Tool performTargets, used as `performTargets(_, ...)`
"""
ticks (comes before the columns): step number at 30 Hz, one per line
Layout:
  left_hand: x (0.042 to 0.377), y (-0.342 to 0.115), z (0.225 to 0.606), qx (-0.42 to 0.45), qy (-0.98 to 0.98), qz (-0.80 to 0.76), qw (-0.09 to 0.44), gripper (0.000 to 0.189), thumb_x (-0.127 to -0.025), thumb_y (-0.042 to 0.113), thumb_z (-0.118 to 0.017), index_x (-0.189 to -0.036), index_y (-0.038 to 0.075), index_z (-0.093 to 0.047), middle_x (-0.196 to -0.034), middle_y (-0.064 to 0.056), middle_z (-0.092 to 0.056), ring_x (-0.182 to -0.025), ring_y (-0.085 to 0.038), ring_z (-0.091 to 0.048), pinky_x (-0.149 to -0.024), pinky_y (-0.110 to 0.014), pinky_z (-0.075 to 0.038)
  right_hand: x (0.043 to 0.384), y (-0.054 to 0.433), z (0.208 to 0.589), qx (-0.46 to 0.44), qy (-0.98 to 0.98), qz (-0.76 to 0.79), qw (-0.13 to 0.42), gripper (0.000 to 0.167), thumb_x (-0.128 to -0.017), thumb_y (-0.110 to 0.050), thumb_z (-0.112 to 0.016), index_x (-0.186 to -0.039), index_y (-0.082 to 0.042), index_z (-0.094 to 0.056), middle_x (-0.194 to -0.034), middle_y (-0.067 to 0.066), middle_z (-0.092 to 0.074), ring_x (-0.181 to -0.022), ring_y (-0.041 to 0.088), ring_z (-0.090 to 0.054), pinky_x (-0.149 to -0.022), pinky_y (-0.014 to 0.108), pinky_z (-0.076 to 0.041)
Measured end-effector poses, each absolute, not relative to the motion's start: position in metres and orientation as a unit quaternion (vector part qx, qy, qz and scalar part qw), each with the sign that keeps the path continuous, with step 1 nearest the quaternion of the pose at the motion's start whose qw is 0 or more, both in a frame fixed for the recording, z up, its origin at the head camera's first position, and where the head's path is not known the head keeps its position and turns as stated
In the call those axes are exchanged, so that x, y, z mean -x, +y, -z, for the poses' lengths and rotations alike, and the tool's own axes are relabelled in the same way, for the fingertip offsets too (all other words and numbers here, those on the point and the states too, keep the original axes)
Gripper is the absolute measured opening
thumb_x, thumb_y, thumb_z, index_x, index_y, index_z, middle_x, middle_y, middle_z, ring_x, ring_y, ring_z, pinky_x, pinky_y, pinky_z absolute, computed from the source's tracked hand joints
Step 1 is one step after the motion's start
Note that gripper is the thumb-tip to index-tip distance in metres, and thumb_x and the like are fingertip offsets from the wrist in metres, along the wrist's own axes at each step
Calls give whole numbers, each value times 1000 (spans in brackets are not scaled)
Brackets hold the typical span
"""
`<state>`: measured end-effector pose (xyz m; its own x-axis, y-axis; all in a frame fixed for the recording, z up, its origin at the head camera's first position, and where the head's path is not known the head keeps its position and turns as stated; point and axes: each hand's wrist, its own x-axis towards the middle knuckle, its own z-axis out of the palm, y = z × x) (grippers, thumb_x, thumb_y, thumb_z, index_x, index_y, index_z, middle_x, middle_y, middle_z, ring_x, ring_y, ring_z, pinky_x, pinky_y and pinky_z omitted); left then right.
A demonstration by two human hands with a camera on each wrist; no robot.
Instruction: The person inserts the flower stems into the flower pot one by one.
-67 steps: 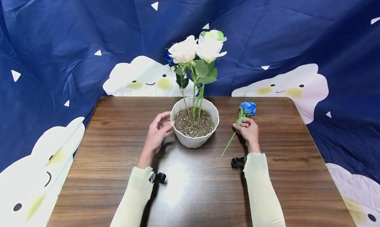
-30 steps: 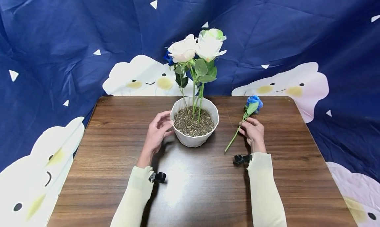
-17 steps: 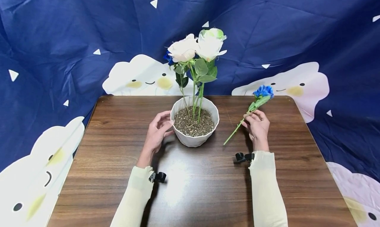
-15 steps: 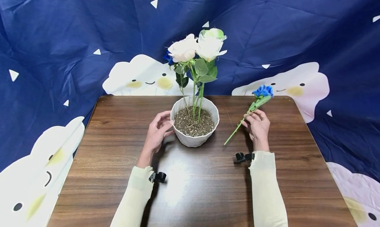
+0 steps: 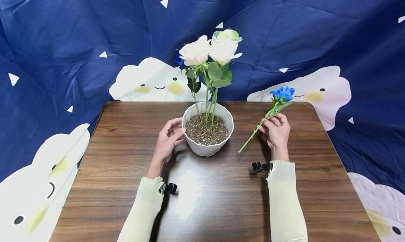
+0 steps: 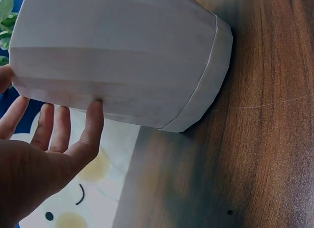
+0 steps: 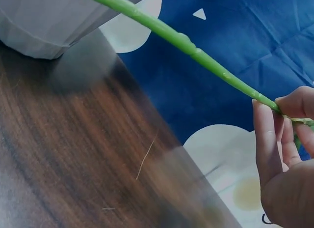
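A white faceted flowerpot (image 5: 205, 150) filled with soil stands on the table. Two white roses (image 5: 195, 51) and a partly hidden blue rose (image 5: 179, 60) rise from it. My left hand (image 5: 166, 138) touches the pot's left side; in the left wrist view its spread fingertips rest against the outer wall, the thumb near the rim. My right hand (image 5: 276, 131) pinches a separate blue rose (image 5: 282, 94) by its green stem (image 6: 5, 41). The bloom points up and to the right, and the bare stem end (image 7: 171, 37) slants down toward the pot.
The brown wooden table (image 5: 218, 200) bears the pot near its far edge. Behind it hangs a dark blue cloth (image 5: 95, 24) with smiling clouds and white triangles. A black wrist camera (image 5: 168, 189) sits at the left cuff, another camera (image 5: 261, 167) at the right.
The right hand has moved right and away from me with the blue rose, which is now raised and tilted more to the right. The left hand and the pot have stayed in place.
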<state>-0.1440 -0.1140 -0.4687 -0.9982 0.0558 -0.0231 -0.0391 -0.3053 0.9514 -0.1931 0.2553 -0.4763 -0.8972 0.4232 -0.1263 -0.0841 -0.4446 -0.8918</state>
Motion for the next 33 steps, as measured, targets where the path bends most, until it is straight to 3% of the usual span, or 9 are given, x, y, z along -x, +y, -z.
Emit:
performTargets(13,144,-113,468,-7,590,-807,29,45,-94,-1,-63,-139,-1,-53,-131,-30,-51,-107,-29,-59,-82,-46,-61,194,252,452,140,-485,-849,155,30,-84,23,-62,-99,-2,-60,-85,8,-65,-64,17,-70,-51,30,-61)
performTargets(33,145,-113,469,-4,591,-806,30,46,-94,-1,-63,-139,-1,-52,-130,-28,-52,-106,-27,-59,-82,-46,-61,194,235,410,78,-436,-875,194,30,-83,25,-63,-101,1,-59,-86,13,-60,-66,19,-62,-53,34,-62)
